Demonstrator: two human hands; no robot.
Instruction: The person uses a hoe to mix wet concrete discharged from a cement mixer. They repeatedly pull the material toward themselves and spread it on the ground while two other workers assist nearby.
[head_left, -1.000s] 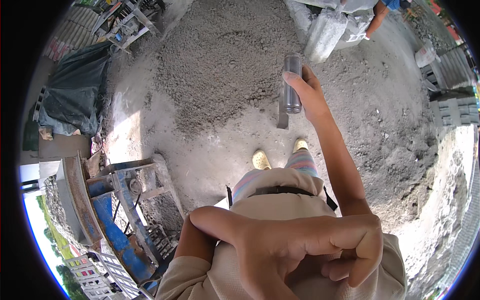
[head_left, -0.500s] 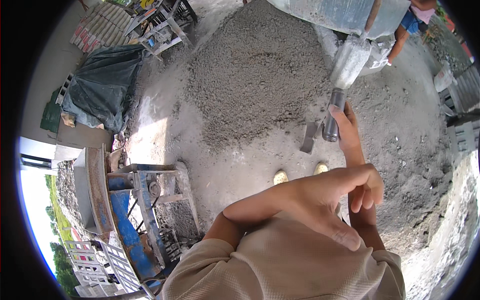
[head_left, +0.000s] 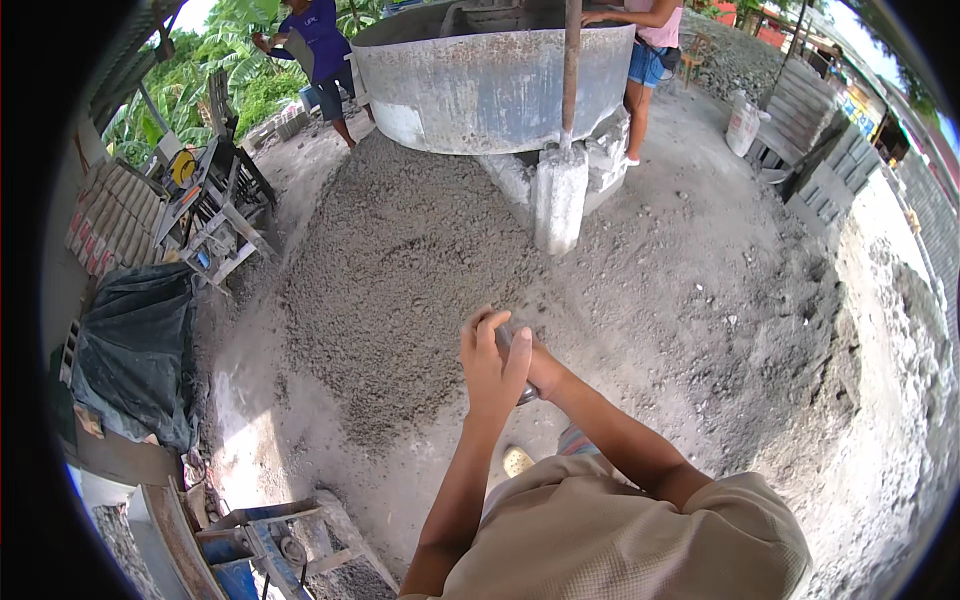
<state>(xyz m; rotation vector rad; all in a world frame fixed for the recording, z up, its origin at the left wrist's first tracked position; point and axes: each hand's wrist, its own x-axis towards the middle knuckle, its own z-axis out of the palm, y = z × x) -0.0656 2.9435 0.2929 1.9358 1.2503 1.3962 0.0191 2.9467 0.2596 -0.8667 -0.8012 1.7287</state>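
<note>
I log: left hand (head_left: 492,365), right hand (head_left: 541,366) both wrapped on grey handle (head_left: 524,392), probably a shovel's | risk: fingers slipping; blade hidden near shoe (head_left: 517,461)

Gravel heap (head_left: 400,260) lay ahead of both hands | mixer drum (head_left: 490,70) stood behind heap | concrete post (head_left: 560,205) set right of heap, before drum | tarpaulin (head_left: 135,350) lay left | stacked blocks (head_left: 810,170) far right

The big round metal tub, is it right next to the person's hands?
No, the big round metal tub stands far off beyond the grey gravel pile, while both hands grip a handle near the person's body.
</note>
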